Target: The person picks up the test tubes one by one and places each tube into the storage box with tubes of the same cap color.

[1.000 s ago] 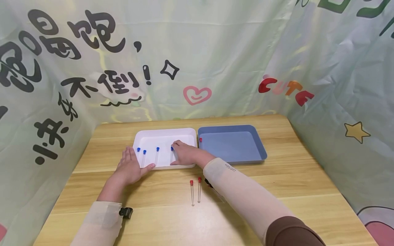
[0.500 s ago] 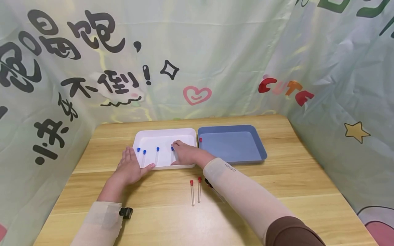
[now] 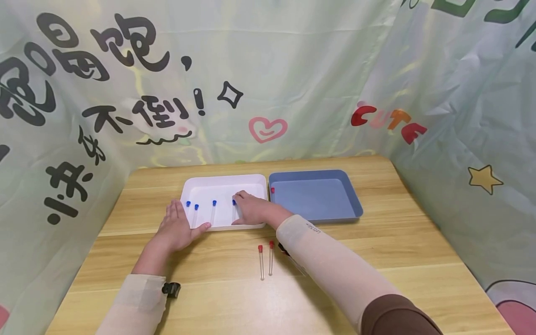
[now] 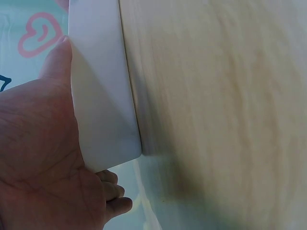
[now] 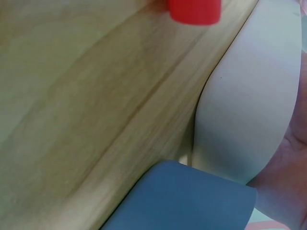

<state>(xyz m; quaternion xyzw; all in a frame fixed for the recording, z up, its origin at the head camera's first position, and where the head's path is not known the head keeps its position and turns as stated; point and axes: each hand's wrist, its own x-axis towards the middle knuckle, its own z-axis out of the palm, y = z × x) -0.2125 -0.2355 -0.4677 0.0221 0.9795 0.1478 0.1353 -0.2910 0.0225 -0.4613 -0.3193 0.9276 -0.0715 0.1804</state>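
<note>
In the head view my left hand [image 3: 177, 227] rests against the left front corner of a white tray [image 3: 226, 182], its fingers straight and thumb spread along the front rim. The left wrist view shows that palm against the tray's outer wall [image 4: 103, 96]. My right hand [image 3: 253, 209] reaches inside the tray's right part. Its fingers hold a clear test tube with a blue cap [image 3: 234, 203], fingertips by the cap and thumb near the lower end. Left of it lie several blue-capped test tubes [image 3: 213, 211]. My right palm hides part of the tray.
A blue-grey tray [image 3: 316, 195] stands right of the white one, with a red cap [image 3: 273, 190] at its left edge. Red-capped test tubes [image 3: 261, 263] lie on the wooden table [image 3: 217, 288] in front, one partly hidden under the right forearm. Printed curtains [image 3: 318, 70] enclose the table.
</note>
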